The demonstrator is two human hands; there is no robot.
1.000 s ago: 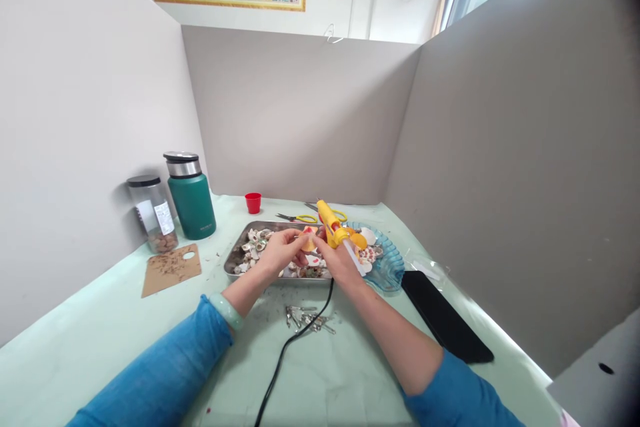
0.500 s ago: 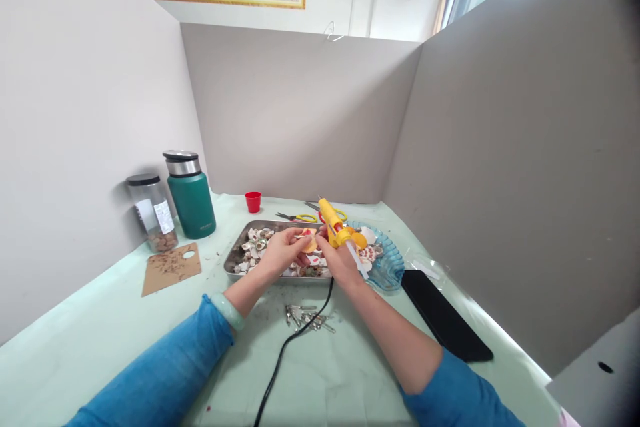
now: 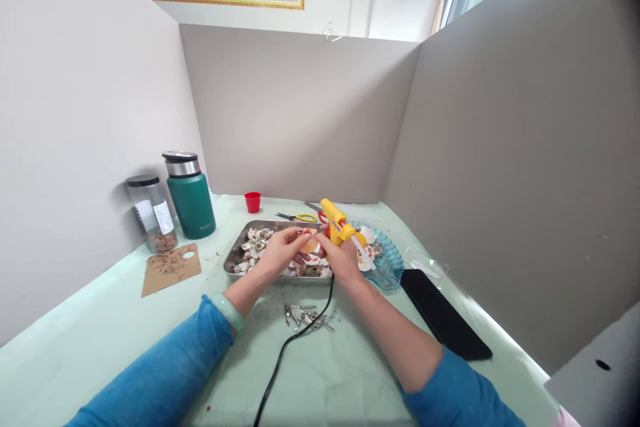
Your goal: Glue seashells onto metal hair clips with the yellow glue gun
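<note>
My left hand (image 3: 284,250) pinches an orange shell (image 3: 310,245) with red on its upper part, over a metal tray (image 3: 231,265) of small shells. My right hand (image 3: 341,257) is closed around a yellow glue gun (image 3: 336,219), its nozzle pointing up and away and a white glue stick (image 3: 364,252) jutting from the back. The right fingertips also reach the shell's right side; whether they press on it I cannot tell. From the gun a black cord (image 3: 285,350) runs down toward me. A blue scalloped dish (image 3: 393,263) with shells sits beside my right hand.
Silver metal clips (image 3: 307,317) lie before the tray. Scissors (image 3: 297,217) and a red cup (image 3: 253,202) are behind it. Left stand a green bottle (image 3: 191,203), a jar (image 3: 155,217) and brown card (image 3: 173,270). A black slab (image 3: 447,317) lies right; grey panels (image 3: 300,113) enclose the table.
The glue gun has tilted and shifted slightly right in my right hand, its glue stick swinging right. My left hand still pinches the shell, which has turned a little.
</note>
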